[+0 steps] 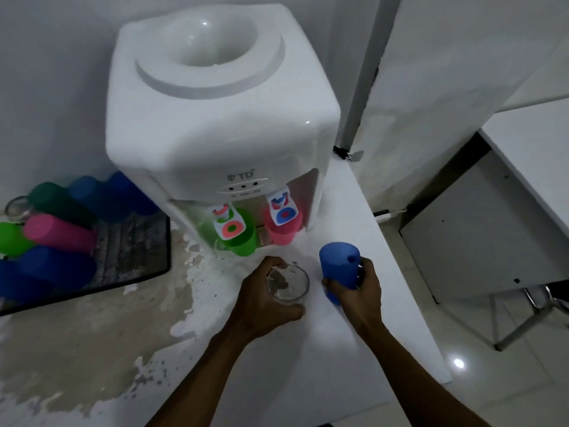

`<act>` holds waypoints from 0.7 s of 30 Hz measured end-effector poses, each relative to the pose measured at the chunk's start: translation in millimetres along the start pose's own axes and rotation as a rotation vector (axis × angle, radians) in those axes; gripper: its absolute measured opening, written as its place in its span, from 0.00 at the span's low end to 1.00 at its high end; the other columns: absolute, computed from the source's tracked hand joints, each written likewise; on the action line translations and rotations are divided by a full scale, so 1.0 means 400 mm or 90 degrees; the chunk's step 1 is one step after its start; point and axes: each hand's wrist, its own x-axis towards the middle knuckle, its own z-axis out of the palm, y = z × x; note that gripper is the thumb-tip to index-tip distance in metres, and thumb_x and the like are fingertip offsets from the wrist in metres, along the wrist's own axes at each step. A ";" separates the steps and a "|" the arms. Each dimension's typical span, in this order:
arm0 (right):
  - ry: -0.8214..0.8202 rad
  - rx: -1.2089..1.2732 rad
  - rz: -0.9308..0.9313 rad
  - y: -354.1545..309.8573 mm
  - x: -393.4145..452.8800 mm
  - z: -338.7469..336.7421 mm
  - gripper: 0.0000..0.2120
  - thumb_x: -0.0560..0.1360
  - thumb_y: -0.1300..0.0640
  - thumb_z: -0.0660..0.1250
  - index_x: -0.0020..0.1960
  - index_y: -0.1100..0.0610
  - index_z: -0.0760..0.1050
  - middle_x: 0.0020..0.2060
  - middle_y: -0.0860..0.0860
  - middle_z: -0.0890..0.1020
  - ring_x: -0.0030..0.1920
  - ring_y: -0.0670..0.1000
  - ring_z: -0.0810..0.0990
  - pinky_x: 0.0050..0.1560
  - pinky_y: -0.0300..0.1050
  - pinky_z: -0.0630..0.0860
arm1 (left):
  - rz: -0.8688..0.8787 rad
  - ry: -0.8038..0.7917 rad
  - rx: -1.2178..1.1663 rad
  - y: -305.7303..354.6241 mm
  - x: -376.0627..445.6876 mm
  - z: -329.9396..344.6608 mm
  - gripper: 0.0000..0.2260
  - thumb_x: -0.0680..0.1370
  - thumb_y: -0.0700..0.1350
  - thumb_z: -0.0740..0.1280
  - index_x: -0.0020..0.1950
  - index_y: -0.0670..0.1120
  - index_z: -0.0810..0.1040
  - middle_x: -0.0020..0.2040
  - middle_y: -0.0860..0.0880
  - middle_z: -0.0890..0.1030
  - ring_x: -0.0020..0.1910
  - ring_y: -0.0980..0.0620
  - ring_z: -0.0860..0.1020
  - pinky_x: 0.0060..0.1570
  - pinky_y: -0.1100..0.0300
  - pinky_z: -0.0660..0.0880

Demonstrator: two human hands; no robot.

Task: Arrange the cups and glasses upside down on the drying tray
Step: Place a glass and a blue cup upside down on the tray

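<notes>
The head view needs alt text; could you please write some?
Left hand holds a clear glass, right hand a blue cup, before a white water dispenser; coloured cups fill the drying tray at left.

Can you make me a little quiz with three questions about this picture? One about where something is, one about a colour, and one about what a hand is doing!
1. Where is the drying tray?
A. Left of the water dispenser
B. On top of it
C. On the floor

2. What colour is the cup under the dispenser's left tap?
A. Yellow
B. Green
C. Black

3. What is the left hand doing?
A. Resting flat on the counter
B. Pressing a tap
C. Holding a clear glass

Answers: 1 A, the dark tray lies on the counter beside the dispenser's left side. 2 B, a green cup stands there. 3 C, its fingers wrap round the clear glass, while the right hand grips a blue cup.
</notes>
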 end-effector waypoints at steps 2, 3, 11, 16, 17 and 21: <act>-0.030 0.008 0.013 0.008 -0.053 0.029 0.33 0.61 0.57 0.80 0.62 0.57 0.70 0.55 0.53 0.79 0.52 0.51 0.80 0.46 0.38 0.77 | -0.007 0.017 -0.031 -0.024 -0.039 -0.043 0.32 0.58 0.43 0.81 0.56 0.55 0.71 0.51 0.60 0.77 0.50 0.59 0.79 0.46 0.69 0.77; -0.040 0.012 0.021 0.012 -0.076 0.042 0.35 0.58 0.53 0.79 0.61 0.57 0.71 0.53 0.53 0.80 0.50 0.51 0.80 0.45 0.40 0.77 | -0.013 0.030 -0.041 -0.036 -0.057 -0.062 0.31 0.58 0.42 0.81 0.56 0.54 0.71 0.50 0.58 0.78 0.48 0.58 0.80 0.45 0.68 0.78; -0.200 -0.032 0.040 -0.011 -0.218 0.257 0.37 0.54 0.42 0.73 0.60 0.56 0.74 0.49 0.54 0.82 0.47 0.56 0.82 0.43 0.49 0.81 | -0.186 0.246 -0.262 -0.177 -0.195 -0.300 0.26 0.64 0.34 0.78 0.57 0.45 0.71 0.46 0.42 0.81 0.44 0.46 0.81 0.43 0.57 0.80; -0.286 -0.066 0.019 -0.081 -0.258 0.434 0.30 0.57 0.44 0.74 0.56 0.55 0.75 0.47 0.52 0.83 0.44 0.50 0.83 0.38 0.38 0.77 | -0.269 0.342 -0.397 -0.241 -0.228 -0.451 0.16 0.72 0.42 0.72 0.59 0.43 0.75 0.50 0.39 0.82 0.42 0.45 0.81 0.38 0.55 0.79; -0.301 -0.071 0.014 -0.096 -0.262 0.465 0.28 0.59 0.45 0.74 0.55 0.54 0.75 0.46 0.51 0.83 0.43 0.49 0.83 0.38 0.38 0.77 | -0.280 0.352 -0.423 -0.248 -0.227 -0.474 0.14 0.74 0.44 0.70 0.59 0.43 0.76 0.50 0.38 0.82 0.41 0.46 0.81 0.36 0.55 0.78; -0.333 -0.099 -0.017 -0.156 -0.269 0.595 0.22 0.66 0.47 0.75 0.56 0.53 0.75 0.48 0.50 0.82 0.44 0.48 0.82 0.41 0.41 0.79 | -0.316 0.369 -0.520 -0.277 -0.198 -0.571 0.14 0.74 0.46 0.67 0.56 0.41 0.79 0.45 0.40 0.83 0.38 0.45 0.81 0.29 0.58 0.77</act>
